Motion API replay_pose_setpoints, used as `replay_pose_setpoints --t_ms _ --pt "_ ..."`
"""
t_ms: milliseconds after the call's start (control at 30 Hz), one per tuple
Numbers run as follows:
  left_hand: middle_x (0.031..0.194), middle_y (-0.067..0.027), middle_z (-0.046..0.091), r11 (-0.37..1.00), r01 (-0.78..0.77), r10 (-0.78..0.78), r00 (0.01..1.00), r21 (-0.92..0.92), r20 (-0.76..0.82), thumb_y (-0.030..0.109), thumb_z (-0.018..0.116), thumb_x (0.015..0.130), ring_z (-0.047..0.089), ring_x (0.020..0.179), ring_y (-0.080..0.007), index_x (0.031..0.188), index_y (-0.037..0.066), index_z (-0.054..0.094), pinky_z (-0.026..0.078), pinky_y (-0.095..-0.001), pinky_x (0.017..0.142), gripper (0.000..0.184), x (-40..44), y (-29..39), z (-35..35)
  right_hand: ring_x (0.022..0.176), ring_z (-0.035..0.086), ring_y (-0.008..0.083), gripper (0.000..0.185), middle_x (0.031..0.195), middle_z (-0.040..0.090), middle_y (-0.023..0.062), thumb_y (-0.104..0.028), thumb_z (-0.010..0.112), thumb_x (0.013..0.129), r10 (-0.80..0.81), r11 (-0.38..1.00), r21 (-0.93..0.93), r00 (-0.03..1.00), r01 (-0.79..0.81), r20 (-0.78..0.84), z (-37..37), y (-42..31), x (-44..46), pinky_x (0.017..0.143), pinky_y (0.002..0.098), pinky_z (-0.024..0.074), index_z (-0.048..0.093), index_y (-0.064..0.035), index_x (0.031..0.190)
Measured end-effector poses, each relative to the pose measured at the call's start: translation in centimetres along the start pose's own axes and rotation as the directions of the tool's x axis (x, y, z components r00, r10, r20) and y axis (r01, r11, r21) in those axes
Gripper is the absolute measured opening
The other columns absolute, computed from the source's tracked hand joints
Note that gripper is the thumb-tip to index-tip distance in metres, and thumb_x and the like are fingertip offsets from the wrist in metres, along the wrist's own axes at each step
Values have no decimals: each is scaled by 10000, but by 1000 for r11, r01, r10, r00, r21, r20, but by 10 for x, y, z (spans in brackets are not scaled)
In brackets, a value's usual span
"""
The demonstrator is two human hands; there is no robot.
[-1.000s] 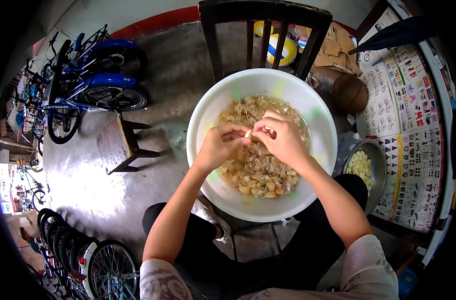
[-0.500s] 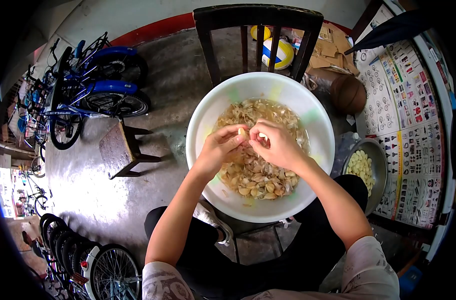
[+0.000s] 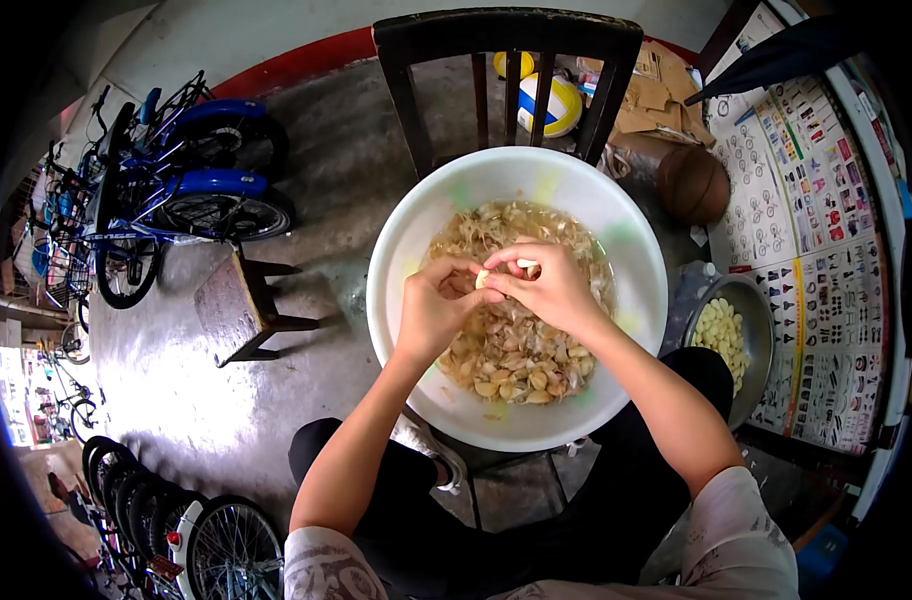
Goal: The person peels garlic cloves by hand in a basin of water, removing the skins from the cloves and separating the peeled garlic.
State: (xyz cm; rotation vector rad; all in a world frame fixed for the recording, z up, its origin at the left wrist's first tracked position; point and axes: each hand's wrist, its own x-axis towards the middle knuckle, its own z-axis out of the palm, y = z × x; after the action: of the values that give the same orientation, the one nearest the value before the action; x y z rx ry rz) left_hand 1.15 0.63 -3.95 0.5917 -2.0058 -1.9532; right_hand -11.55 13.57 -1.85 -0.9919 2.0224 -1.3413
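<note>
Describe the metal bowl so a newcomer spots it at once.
Find the big white basin. Right of it, beside the person's right knee, sits a smaller grey metal bowl. Its pale peeled garlic cloves set it apart from the basin's brownish garlic and skins.

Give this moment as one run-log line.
left hand: pinching smooth pale garlic clove | right hand: touching same clove | below: round white basin, brownish garlic | right of basin: round grey metal bowl, pale cloves

Fingers (image 3: 446, 268) of the left hand (image 3: 428, 308) and right hand (image 3: 554, 285) hide part of the pale clove (image 3: 483, 280) between them. Below the fingers, wet skins (image 3: 516, 338) cover the bottom of the white tub (image 3: 388, 300). Far right of the fingers, a knee (image 3: 701, 375) hides some of the metal bowl (image 3: 763, 345).
</note>
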Motion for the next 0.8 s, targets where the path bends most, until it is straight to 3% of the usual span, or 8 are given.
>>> replay_pose_setpoints --t_ms 233,300,367,467,533,633,733,800 --pt "852 -91 706 988 -49 50 999 150 -1 56 822 740 696 759 -122 958 -35 656 561 -254 671 289 0 3 -1 627 604 120 127 727 623 44 -107 776 779 -52 998 35 999 52 -10 -3 -4 -2 599 268 501 737 -33 874" --pt "861 -90 707 988 -36 34 999 153 19 60 809 760 695 765 -122 957 -32 659 559 -256 685 264 -1 11 -2 656 522 71 96 751 591 14 -69 750 812 -26 998 61 999 24 35 -4 -4 -2 589 241 426 698 6 842" --pt "869 -89 709 987 -25 19 999 156 38 65 796 780 693 770 -121 956 -29 662 557 -258 700 240 -1 12 -3 667 524 75 95 761 590 11 -76 727 831 -60 996 63 998 57 35 -5 -4 -2 598 239 433 680 6 847" --pt "896 -68 706 1000 -3 3 1000 20 3 85 745 844 676 768 -120 982 -17 658 548 -250 713 192 -1 9 -4 691 532 80 101 779 592 8 -93 685 864 -75 993 96 995 69 58 -7 -9 -4 616 237 442 648 1 861" --pt "922 -13 677 942 200 -223 973 -271 -58 129 676 916 630 784 -97 1031 24 650 522 -236 702 158 -2 11 -7 703 538 82 105 787 594 7 -104 666 878 -56 991 124 995 46 81 -8 -11 -5 624 236 445 635 -4 871" --pt "981 20 612 852 236 -284 958 -466 -34 181 596 976 566 898 -67 1103 67 617 474 -239 767 172 -3 11 -15 730 558 85 110 797 603 1 -116 663 882 -51 991 132 990 33 131 -11 -9 -7 634 244 452 624 -13 876" --pt "938 46 562 737 232 -278 960 -635 29 207 563 994 519 865 -65 1111 99 605 450 -233 778 165 -3 -1 -22 735 573 89 101 798 616 23 -112 662 880 -62 996 74 981 49 184 -20 -3 -8 639 255 464 636 -15 885" --pt "931 43 557 645 222 -262 963 -731 62 201 555 997 518 848 -68 1114 102 598 450 -235 777 159 0 -2 -25 719 570 89 115 768 611 53 -120 676 873 -60 907 -384 956 172 287 -25 3 -9 639 259 469 650 -15 914"
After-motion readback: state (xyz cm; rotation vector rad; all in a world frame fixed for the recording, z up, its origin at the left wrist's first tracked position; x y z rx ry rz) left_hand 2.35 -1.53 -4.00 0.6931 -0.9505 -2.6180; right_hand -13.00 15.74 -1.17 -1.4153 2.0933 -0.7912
